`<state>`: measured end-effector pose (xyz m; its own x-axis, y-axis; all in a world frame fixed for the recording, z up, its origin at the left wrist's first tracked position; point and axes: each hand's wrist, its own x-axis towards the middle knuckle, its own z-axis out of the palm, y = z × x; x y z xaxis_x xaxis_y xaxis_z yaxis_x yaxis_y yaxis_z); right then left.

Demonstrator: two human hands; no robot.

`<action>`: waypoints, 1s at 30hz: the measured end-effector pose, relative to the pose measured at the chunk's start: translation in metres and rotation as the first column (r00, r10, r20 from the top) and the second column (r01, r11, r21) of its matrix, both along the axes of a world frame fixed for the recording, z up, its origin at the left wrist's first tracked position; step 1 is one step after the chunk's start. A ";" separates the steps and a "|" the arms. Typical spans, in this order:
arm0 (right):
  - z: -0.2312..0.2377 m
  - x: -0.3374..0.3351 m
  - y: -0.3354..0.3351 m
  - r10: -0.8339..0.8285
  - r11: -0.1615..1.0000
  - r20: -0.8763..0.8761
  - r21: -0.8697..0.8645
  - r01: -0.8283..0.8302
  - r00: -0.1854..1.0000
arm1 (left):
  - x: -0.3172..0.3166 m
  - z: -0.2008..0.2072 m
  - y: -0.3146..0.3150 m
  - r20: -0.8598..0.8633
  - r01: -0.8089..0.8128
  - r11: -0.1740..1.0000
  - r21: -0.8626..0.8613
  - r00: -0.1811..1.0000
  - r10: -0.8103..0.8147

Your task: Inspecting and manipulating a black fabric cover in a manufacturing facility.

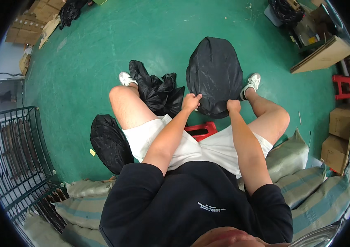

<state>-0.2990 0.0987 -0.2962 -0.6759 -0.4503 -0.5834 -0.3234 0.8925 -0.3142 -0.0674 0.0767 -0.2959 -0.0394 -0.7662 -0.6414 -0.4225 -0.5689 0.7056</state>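
Note:
Between my spread legs lies a black fabric cover (215, 68), rounded and puffed out like an oval cushion. My left hand (191, 101) is closed on its near left edge, thumb on top. At its near right edge my right hand (233, 106) grips the same cover in a fist. What fills the cover, if anything, is hidden. Left of it, by my left foot, a crumpled heap of black fabric (155, 88) rests on the floor. Another oval black cover (110, 144) lies beside my left thigh. A red plastic stool (201, 131) shows partly beneath me.
Stuffed woven sacks (290, 158) are piled behind me on both sides. A dark metal rack (16, 148) stands at the left. Cardboard boxes (334, 150), a second red stool (343, 87) and a leaning cardboard sheet (323, 55) line the right. More boxes (35, 24) are stacked far left.

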 end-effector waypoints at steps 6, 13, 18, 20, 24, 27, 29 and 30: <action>0.006 -0.003 -0.011 0.019 0.996 0.055 0.083 -0.024 0.998 | 0.000 0.001 -0.020 -0.369 -0.391 0.920 0.027 0.851 0.373; -0.014 -0.012 -0.006 0.086 0.991 0.134 0.089 -0.098 0.987 | 0.025 -0.021 -0.065 -0.552 -0.672 0.733 0.109 0.572 0.607; 0.049 0.005 -0.016 0.332 0.913 0.048 0.237 -0.333 0.942 | 0.067 -0.058 -0.020 0.184 -0.713 0.696 -0.081 0.676 0.714; 0.078 0.002 -0.028 0.631 0.727 -0.023 0.366 -0.581 0.776 | 0.074 -0.066 -0.005 0.426 -0.674 0.738 -0.007 0.666 0.613; 0.116 -0.032 -0.066 0.906 0.410 -0.078 0.411 -0.814 0.417 | 0.074 -0.068 0.000 0.433 -0.797 0.602 0.037 0.556 0.709; 0.138 -0.062 -0.090 0.901 0.430 0.029 0.087 -0.899 0.434 | 0.083 -0.063 -0.017 0.384 -0.935 0.354 0.026 0.336 0.860; 0.152 -0.070 -0.102 0.629 0.773 0.327 -0.168 -0.611 0.705 | 0.093 -0.058 -0.026 0.483 -0.976 0.177 -0.130 0.094 0.871; 0.158 -0.069 -0.106 0.654 0.753 0.347 -0.216 -0.621 0.672 | 0.100 -0.056 -0.027 0.548 -0.953 0.204 -0.222 0.051 0.835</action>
<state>-0.3679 -0.0076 -0.1386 0.0602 -0.7402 -0.6697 -0.6451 0.4831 -0.5920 0.0324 0.0497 -0.3518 0.9191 0.1385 -0.3690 0.3111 -0.8296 0.4636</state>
